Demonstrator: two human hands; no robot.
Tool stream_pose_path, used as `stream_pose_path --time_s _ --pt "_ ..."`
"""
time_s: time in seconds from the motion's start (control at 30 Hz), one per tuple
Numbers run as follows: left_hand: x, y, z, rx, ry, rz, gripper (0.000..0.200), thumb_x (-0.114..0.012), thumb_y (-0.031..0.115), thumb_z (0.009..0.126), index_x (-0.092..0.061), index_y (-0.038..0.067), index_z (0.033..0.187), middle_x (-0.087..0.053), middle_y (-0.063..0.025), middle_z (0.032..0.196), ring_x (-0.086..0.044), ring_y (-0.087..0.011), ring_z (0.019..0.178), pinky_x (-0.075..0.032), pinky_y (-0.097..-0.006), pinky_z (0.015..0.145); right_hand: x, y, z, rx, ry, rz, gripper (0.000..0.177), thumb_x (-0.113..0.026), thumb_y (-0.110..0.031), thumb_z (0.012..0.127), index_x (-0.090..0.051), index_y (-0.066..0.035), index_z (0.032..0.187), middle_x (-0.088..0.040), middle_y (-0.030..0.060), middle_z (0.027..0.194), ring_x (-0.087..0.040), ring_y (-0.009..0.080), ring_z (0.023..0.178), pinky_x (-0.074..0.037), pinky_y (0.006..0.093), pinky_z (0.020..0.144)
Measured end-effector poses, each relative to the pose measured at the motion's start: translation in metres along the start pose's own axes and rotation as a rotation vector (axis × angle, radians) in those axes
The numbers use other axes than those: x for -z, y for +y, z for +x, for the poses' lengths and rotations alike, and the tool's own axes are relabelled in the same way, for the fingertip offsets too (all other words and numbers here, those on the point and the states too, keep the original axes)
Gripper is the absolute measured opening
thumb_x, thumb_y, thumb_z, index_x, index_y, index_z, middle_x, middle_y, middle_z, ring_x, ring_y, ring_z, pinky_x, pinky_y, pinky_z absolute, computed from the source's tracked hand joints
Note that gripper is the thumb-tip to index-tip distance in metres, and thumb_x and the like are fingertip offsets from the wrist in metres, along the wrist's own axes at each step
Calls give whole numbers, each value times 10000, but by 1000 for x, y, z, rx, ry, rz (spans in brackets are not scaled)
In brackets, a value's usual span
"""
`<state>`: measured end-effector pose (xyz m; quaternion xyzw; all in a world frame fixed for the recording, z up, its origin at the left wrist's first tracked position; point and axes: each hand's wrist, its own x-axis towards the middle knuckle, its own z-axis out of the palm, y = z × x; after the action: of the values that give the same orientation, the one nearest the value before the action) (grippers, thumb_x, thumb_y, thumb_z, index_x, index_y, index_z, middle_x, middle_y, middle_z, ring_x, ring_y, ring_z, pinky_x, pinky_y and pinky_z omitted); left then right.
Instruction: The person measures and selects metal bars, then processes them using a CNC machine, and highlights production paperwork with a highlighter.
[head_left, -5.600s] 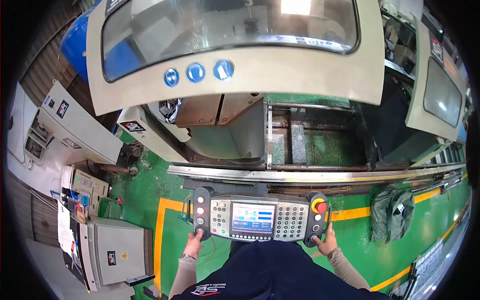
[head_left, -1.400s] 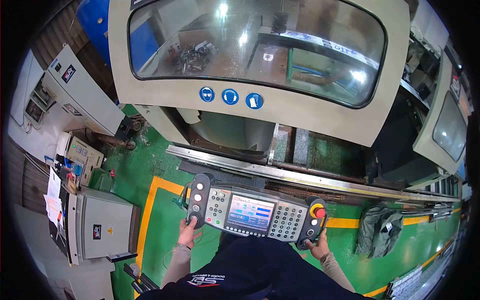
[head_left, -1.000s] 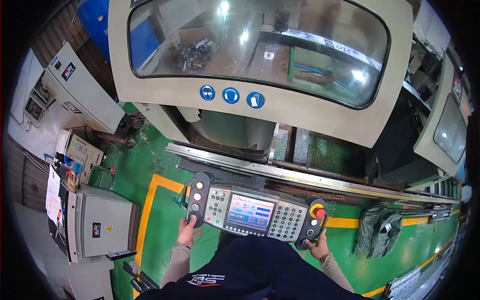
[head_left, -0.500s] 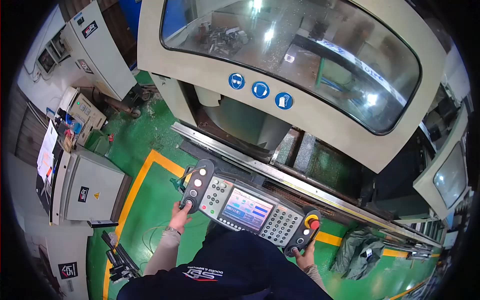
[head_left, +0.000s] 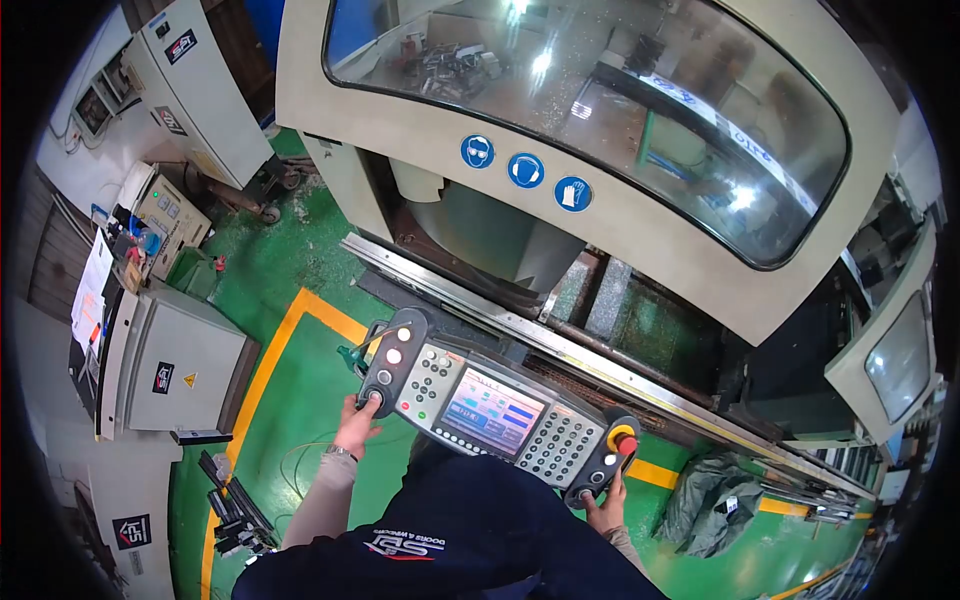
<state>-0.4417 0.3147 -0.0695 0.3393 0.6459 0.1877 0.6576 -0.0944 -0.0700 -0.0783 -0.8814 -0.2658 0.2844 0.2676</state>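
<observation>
A green floor [head_left: 300, 420], marked by a yellow line [head_left: 285, 335], is being occupied by one large windowed machine [head_left: 640, 235], with a grey cabinet [head_left: 175, 375] to its left. One pendant [head_left: 495, 410] is being held before the machine, between both hands: its left end is being gripped by the left hand [head_left: 357, 425], its right end by the right hand [head_left: 605, 512]. Three blue signs [head_left: 525, 170] are being displayed under the window.

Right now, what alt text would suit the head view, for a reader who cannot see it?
A person holds a wide control pendant by both ends, left hand on one grip, right hand on the other, facing a large windowed machine.
</observation>
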Motion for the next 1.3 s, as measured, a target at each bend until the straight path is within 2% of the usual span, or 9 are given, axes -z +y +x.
stream_pose_path --time_s 0.3,0.6,0.7,0.9,1.0,1.3 --pt "2 11 -2 20 -36 52 559 -675 375 907 -367 89 1275 -529 -118 1270 -508 -268 1217 -399 -569 1002 -2 4 1 -18 16 -11 985 -765 -194 781 -141 -54 1530 -256 327 1458 -346 482 1330 -324 468 1120" --pt "1 13 -5 11 -37 52 576 -672 394 905 -366 78 1277 -536 -126 1260 -506 -272 1220 -403 -561 994 0 1 0 -7 7 18 971 -766 -194 777 -162 -51 1523 -260 327 1453 -343 481 1328 -321 477 1118" --pt "2 12 -3 24 -49 63 586 -649 369 922 -347 86 1336 -503 -97 1295 -509 -241 1180 -439 -523 935 2 -2 0 -23 0 34 956 -764 -192 777 -176 -51 1518 -260 327 1452 -339 480 1329 -318 479 1118" --pt "3 12 -3 25 -57 70 593 -645 372 926 -335 82 1341 -484 -102 1318 -490 -252 1226 -430 -526 948 0 3 0 -58 -3 16 933 -774 -212 775 -215 -46 1502 -257 332 1451 -323 482 1341 -309 488 1121" --pt "2 13 -5 11 -50 42 612 -678 392 901 -344 83 1310 -519 -123 1295 -497 -274 1229 -398 -559 996 -2 7 1 -67 0 9 923 -783 -227 771 -237 -35 1491 -261 335 1447 -322 483 1342 -308 486 1123" --pt "3 12 -2 22 -32 70 596 -670 389 906 -352 82 1306 -521 -125 1290 -503 -268 1227 -413 -562 986 -3 7 1 -89 6 -17 877 -786 -235 766 -296 -13 1458 -271 330 1450 -348 474 1333 -327 470 1117"
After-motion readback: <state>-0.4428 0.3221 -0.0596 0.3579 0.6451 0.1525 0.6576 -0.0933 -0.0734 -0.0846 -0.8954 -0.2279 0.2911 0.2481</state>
